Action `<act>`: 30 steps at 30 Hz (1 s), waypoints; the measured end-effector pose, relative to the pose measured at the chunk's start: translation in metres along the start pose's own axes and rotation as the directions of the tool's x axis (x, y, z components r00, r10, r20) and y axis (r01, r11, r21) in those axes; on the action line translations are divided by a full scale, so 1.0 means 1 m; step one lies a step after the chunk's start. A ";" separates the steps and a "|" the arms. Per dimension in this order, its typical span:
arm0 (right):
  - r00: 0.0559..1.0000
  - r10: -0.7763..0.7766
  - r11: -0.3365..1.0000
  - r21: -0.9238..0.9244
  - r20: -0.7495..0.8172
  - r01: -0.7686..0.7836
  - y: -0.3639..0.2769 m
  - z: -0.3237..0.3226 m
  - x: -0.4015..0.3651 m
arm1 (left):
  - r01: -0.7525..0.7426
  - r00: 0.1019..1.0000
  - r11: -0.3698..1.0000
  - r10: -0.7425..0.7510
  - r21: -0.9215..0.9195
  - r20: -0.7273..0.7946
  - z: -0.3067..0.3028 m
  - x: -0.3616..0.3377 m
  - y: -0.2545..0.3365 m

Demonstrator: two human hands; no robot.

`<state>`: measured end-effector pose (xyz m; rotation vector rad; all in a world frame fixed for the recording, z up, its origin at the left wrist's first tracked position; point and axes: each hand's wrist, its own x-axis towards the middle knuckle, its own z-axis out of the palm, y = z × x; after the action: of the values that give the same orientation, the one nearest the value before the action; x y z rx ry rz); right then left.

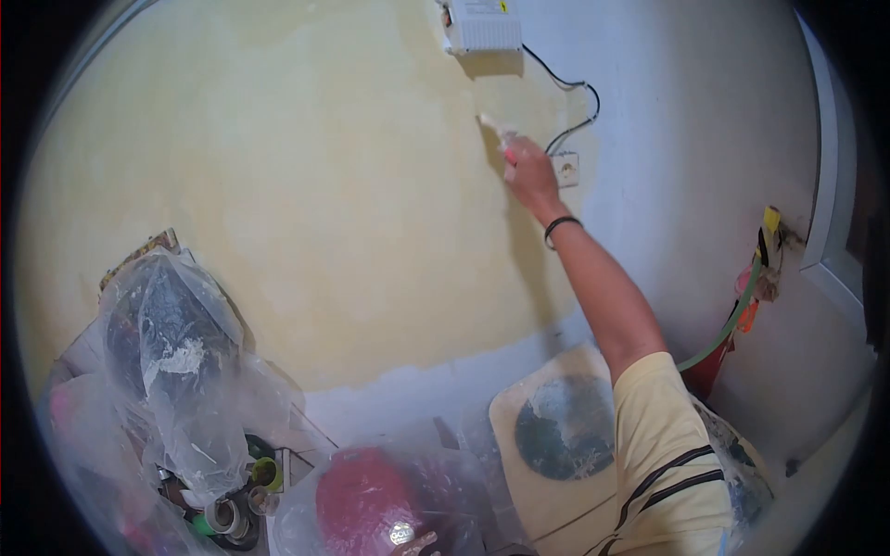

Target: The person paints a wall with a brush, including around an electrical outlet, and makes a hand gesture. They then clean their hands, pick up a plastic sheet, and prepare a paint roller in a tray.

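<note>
My right hand (533, 174) is raised at the wall, closed round the handle of a small tool with a pale, whitish head (496, 123). The tool's head is at the pale yellow painted wall (324, 185), left of a wall socket (566, 170) and below a white box (487, 26). A dark band circles my right wrist. At the bottom edge, my left hand (419, 545) shows only in small part, beside a red round thing (366, 496) under clear plastic; what it holds, if anything, is hidden.
A black cable (596, 97) runs from the box to the socket. Plastic sheeting (190, 371) covers things at the left, near cups and jars (266, 473). A beige board with a dark circle (510, 417) lies below. A green hose (728, 331) hangs at the right, near a door frame (828, 167).
</note>
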<state>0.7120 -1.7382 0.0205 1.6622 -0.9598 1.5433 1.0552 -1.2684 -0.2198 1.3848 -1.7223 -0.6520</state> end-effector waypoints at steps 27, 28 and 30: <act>0.583 0.810 0.586 0.039 -0.068 -0.809 0.112 -0.066 -0.226 | 0.066 0.989 0.993 -0.078 0.093 0.128 0.005 0.024 -0.014; 0.571 0.813 0.577 0.026 -0.116 -0.816 0.115 -0.064 -0.223 | 0.084 0.985 0.991 -0.098 0.104 0.141 0.004 0.024 -0.014; 0.543 0.813 0.555 0.001 -0.211 -0.832 0.118 -0.058 -0.221 | 0.118 0.976 0.985 -0.138 0.126 0.166 0.002 0.025 -0.013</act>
<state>0.5739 -1.7321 -0.1964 0.9386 -1.8494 2.1400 1.0584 -1.2964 -0.2243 1.5697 -1.8436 -0.7752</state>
